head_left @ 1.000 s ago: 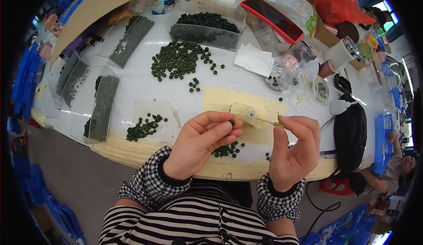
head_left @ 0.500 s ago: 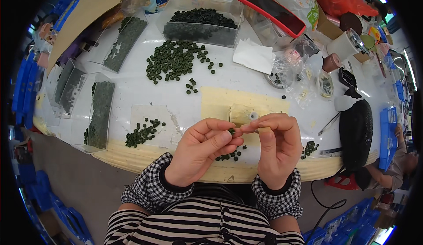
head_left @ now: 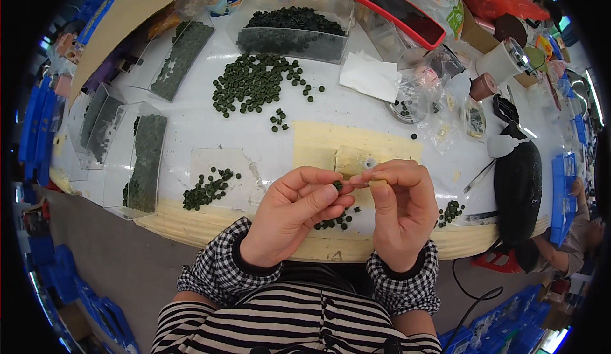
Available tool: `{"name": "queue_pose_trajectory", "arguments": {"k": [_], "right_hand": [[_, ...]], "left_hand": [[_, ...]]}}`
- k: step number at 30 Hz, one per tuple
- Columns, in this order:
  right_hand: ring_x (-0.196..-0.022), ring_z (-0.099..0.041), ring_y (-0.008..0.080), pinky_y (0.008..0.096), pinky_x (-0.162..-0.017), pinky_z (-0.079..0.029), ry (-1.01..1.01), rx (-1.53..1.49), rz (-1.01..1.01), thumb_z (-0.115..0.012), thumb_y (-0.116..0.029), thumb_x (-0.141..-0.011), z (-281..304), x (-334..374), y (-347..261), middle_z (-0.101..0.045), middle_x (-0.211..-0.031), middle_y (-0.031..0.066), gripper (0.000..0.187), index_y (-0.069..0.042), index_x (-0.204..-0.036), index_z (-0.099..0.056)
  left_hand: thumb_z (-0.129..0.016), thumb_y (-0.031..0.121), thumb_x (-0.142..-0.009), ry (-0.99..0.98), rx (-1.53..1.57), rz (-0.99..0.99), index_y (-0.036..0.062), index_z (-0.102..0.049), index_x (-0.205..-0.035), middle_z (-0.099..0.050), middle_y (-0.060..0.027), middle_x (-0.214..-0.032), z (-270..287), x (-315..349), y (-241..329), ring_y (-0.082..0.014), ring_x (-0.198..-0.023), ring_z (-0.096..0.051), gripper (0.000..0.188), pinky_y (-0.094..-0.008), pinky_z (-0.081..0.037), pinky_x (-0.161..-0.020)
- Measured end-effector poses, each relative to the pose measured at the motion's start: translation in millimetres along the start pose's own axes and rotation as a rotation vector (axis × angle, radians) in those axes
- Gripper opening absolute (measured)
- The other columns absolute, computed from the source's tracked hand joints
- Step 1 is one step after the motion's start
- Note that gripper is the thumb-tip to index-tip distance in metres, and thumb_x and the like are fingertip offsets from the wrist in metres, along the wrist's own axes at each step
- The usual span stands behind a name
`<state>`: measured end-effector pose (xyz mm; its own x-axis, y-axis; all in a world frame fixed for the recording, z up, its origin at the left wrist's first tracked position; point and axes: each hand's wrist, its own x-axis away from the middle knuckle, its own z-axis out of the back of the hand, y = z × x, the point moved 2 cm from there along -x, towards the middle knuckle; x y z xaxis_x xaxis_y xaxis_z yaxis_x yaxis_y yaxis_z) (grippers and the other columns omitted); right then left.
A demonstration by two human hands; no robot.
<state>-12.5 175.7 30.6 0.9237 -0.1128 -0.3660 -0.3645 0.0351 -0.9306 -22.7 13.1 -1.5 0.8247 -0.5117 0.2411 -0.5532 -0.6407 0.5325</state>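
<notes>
Left hand (head_left: 283, 211) pinches small green disc (head_left: 337, 186); right hand (head_left: 401, 211), just beside, pinches tan piece (head_left: 377, 183).

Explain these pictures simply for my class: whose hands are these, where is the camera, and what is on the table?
There is no robot here: a person works with two bare hands. A wide fisheye camera worn on the head looks down, so straight edges appear bent. The left hand pinches a small dark green piece; the right hand pinches something tan, partly hidden in its grip. On the white table are a heap of green pieces, clear containers with more, and a white paper.
</notes>
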Motion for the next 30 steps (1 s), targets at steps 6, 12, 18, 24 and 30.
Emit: {"name": "queue_pose_trajectory", "arguments": {"k": [6, 12, 18, 24, 30], "right_hand": [[-0.086, -0.063, 0.019, 0.0294, -0.078, -0.051, 0.175, -0.017, 0.038, -0.064, 0.001, -0.089, 3, -1, -3, -0.064, -0.093, 0.0119, 0.008, 0.002, -0.096, -0.06], [-0.083, -0.061, 0.026, 0.0324, -0.071, -0.049, 0.157, 0.694, 0.326, -0.071, 0.001, -0.081, 12, -10, -2, -0.063, -0.093, 0.0122, 0.013, 0.0, -0.09, -0.061], [-0.085, -0.057, 0.0295, 0.0373, -0.072, -0.045, 0.051, 0.885, 0.301, -0.073, -0.002, -0.077, 10, -11, 1, -0.062, -0.093, 0.0114, 0.015, -0.002, -0.087, -0.061], [-0.084, -0.057, 0.028, 0.0361, -0.074, -0.046, 0.086, 0.861, 0.307, -0.073, -0.001, -0.076, 9, -8, 1, -0.063, -0.092, 0.0099, 0.021, -0.002, -0.096, -0.067], [-0.079, -0.058, 0.0236, 0.0309, -0.068, -0.047, -0.001, 0.606, 0.302, -0.073, 0.004, -0.073, 8, 10, -10, -0.064, -0.089, 0.009, 0.027, -0.002, -0.1, -0.072]], "left_hand": [[-0.057, 0.005, -0.096, 0.06, -0.053, -0.042, 0.0001, -0.059, -0.118, -0.067, -0.0154, -0.112, -3, 1, 1, -0.0177, -0.099, -0.068, 0.022, -0.0256, -0.056, -0.086], [-0.061, 0.002, -0.093, 0.116, -0.375, -0.303, -0.0011, -0.061, -0.113, -0.069, -0.0155, -0.101, -1, 3, -2, -0.0196, -0.091, -0.069, 0.02, -0.0265, -0.057, -0.079], [-0.064, -0.004, -0.089, 0.141, -0.517, -0.395, -0.0042, -0.06, -0.111, -0.069, -0.0158, -0.098, -8, 5, 0, -0.0204, -0.09, -0.07, 0.022, -0.0291, -0.058, -0.081], [-0.066, -0.006, -0.087, 0.143, -0.512, -0.423, -0.0046, -0.06, -0.108, -0.069, -0.0158, -0.099, -5, 5, 0, -0.0203, -0.091, -0.069, 0.022, -0.0299, -0.058, -0.083], [-0.066, -0.006, -0.087, 0.116, -0.452, -0.391, -0.0051, -0.061, -0.106, -0.07, -0.0139, -0.1, -6, 5, 0, -0.0169, -0.092, -0.068, 0.02, -0.0272, -0.056, -0.084]]}}
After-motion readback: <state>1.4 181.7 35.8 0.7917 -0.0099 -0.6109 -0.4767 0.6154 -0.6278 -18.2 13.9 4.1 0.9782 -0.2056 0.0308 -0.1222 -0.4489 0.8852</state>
